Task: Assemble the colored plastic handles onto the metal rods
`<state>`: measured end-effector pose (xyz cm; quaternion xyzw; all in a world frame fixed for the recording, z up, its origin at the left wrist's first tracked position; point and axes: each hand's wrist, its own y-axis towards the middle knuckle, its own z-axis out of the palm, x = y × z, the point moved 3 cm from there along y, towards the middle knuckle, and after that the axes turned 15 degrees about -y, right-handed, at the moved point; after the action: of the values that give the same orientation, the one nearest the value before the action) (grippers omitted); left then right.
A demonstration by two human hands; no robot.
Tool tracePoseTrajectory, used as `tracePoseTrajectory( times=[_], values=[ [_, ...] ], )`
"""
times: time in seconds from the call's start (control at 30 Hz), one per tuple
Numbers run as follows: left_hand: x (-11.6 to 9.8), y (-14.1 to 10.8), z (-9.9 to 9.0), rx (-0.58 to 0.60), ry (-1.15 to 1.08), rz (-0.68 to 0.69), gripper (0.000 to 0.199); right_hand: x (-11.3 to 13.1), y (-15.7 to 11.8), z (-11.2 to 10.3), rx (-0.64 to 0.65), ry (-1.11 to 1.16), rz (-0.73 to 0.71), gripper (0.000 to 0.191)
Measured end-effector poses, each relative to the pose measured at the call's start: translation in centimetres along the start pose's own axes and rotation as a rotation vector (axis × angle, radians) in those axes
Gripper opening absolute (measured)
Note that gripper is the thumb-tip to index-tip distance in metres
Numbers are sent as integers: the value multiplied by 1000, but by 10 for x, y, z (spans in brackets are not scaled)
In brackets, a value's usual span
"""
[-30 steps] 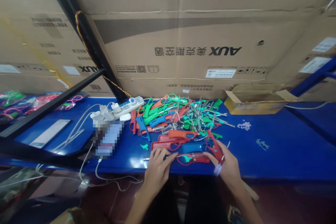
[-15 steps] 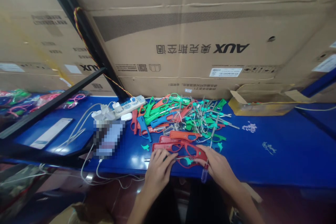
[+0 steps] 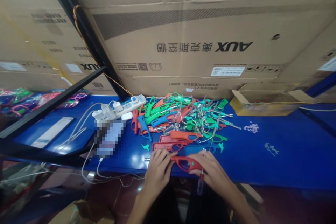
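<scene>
Near the table's front edge, a red utility lighter casing (image 3: 186, 163) is held between my two hands. My left hand (image 3: 159, 164) closes round its long barrel end, where a metal tip (image 3: 147, 160) sticks out to the left. My right hand (image 3: 210, 166) grips the trigger end and also keeps a screwdriver (image 3: 200, 183) between its fingers, with the clear-and-red handle hanging down. Just behind lie red half casings (image 3: 168, 146), an orange one (image 3: 185, 135) and a blue one (image 3: 202, 148). A small green trigger piece (image 3: 145, 147) rests left of them.
A heap of green, blue and red casings (image 3: 162, 112) with metal rods and wires (image 3: 204, 115) spreads behind. A power strip (image 3: 131, 105), phones (image 3: 54, 132) and cables stand left. An open carton (image 3: 262, 108) and small loose parts (image 3: 251, 127) are on the right. A black rack post (image 3: 86, 35) rises left.
My right hand has brought the upper red half casing down onto the lower one by my left hand. The green piece between them is now mostly covered. The screwdriver has moved along slightly left and down.
</scene>
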<state>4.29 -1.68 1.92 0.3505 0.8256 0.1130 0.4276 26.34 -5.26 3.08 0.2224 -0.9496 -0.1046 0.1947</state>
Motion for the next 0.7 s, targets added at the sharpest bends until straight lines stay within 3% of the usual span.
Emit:
tracePoseTrajectory(
  times=[0.13,0.4,0.7],
  values=[
    [-1,2,0,-51,28,33,12,-2,7,3,7,23,6,42],
    [6,-2,1,-91,26,-11,10,-3,22,3,48,35,1,36],
    [8,-2,1,-62,-16,29,13,4,28,3,108,59,-10,37]
  ],
)
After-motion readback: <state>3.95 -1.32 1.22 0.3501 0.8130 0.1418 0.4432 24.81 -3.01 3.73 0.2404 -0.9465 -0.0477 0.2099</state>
